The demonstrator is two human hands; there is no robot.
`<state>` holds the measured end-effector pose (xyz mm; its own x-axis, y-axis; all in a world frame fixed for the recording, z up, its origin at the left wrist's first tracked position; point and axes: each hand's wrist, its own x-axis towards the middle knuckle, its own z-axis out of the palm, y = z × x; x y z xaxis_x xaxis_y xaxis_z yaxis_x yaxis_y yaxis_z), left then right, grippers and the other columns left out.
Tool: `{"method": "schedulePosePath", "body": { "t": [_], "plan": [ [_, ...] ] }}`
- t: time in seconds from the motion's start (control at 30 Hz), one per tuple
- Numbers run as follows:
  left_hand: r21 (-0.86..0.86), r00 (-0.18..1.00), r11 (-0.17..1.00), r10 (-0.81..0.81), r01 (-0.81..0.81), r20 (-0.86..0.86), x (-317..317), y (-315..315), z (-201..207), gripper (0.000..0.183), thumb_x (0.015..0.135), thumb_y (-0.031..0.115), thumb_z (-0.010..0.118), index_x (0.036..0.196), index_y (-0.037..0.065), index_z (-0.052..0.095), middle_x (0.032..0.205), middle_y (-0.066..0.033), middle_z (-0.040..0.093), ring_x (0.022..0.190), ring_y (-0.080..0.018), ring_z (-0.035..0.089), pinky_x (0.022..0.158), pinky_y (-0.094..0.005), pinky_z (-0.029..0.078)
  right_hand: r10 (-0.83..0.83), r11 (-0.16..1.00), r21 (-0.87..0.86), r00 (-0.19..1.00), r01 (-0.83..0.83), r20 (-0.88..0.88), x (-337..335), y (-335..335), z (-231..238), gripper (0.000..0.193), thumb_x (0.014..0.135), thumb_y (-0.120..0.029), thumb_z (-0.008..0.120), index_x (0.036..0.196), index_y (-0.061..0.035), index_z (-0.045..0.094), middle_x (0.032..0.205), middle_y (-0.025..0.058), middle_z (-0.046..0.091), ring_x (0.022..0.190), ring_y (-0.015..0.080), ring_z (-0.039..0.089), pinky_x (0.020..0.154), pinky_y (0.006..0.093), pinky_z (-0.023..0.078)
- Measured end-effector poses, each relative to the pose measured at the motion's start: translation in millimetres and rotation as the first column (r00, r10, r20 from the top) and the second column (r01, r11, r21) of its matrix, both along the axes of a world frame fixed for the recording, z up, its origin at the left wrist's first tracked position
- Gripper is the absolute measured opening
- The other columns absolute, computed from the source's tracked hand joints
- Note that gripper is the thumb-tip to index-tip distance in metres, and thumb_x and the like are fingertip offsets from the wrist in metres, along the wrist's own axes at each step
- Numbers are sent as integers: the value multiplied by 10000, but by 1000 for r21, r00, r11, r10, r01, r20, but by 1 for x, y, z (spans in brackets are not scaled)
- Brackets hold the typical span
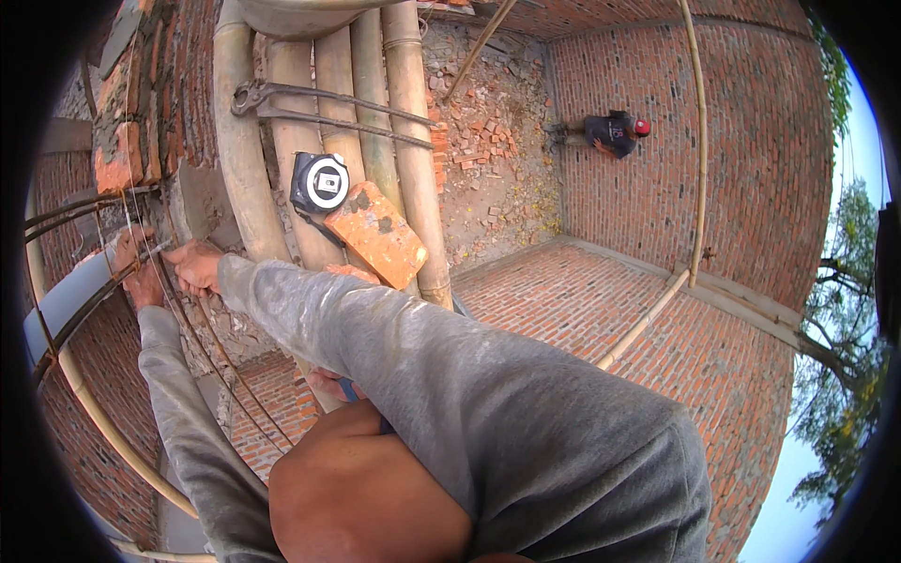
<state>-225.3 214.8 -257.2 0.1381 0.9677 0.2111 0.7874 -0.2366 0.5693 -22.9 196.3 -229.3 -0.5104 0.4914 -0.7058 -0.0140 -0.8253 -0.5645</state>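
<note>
On the left, my left hand (pixel 143 283) is closed around the end of a pale grey pipe (pixel 77 293), where dark steel rods (pixel 66 333) run alongside it. My right hand (pixel 196 267) is beside it, fingers curled in a fist. Something thin and pale pokes out of that fist toward the left hand; its kind is too small to tell. Thin rods or wires slant down past both hands. To the right of them, a black and white tape measure (pixel 321 182) and an orange brick (pixel 377 235) lie on bamboo poles (pixel 288 159).
Long-handled metal pincers (pixel 328 111) lie across the bamboo, below a rounded container (pixel 300 17). My bare knee (pixel 366 488) is at the bottom. Far below, a person in a red cap (pixel 615 134) stands by a brick wall (pixel 713 103), near scattered bricks (pixel 483 141). An upright bamboo pole (pixel 699 141) stands right.
</note>
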Motion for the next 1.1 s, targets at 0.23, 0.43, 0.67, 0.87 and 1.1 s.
{"method": "schedulePosePath", "body": {
  "t": [0.23, 0.43, 0.67, 0.87, 1.1],
  "plan": [
    [-239, 991, 961, -126, 135, 53, 5, 1, 48, 290, 838, 23, 644, 1125, 59, 655, 1096, -157, 649, 1060, -359, 641, 944, -394, 504, 5, 1000, 20, 999, -4, -53, 8, -6, 3, 539, 1036, -80, 512, 1563, -176, 576, 709, 26, 621, 515, 135, 511, 411, 313, 427],
    [-414, 963, 870, -227, 267, 143, -9, 22, 73, 220, 887, 47, 701, 1097, 96, 743, 1119, -111, 660, 1105, -314, 643, 980, -402, 516, 69, 997, -20, 993, -71, -93, 17, 2, 20, 578, 1067, -92, 507, 1640, -137, 449, 803, -13, 599, 544, 73, 466, 433, 262, 431],
    [-556, 922, 736, -311, 386, 229, -16, 39, 80, 388, 911, -9, 712, 1230, 195, 796, 1219, -55, 599, 1126, -232, 630, 979, -337, 514, 60, 997, -40, 998, -61, -31, 17, 0, 25, 572, 1073, -99, 517, 1640, -140, 450, 794, -18, 599, 546, 76, 450, 447, 263, 415],
    [-452, 909, 885, -275, 112, -313, 0, 28, 96, 403, 909, 113, 766, 1273, 285, 779, 1205, -88, 634, 1147, -310, 647, 995, -424, 549, 89, 996, -20, 995, -90, -33, 19, 3, 28, 606, 1046, -61, 486, 1642, -165, 455, 778, -15, 588, 598, 110, 457, 509, 285, 421],
    [-383, 778, 924, -228, -17, -586, -6, -3, 88, 367, 932, 325, 765, 1290, 246, 759, 1144, -107, 700, 1169, -363, 648, 916, -505, 564, 63, 997, -39, 997, -65, -55, 20, 0, 28, 576, 1074, -82, 489, 1643, -161, 450, 777, -8, 593, 587, 98, 459, 496, 292, 423]
  ]
}}
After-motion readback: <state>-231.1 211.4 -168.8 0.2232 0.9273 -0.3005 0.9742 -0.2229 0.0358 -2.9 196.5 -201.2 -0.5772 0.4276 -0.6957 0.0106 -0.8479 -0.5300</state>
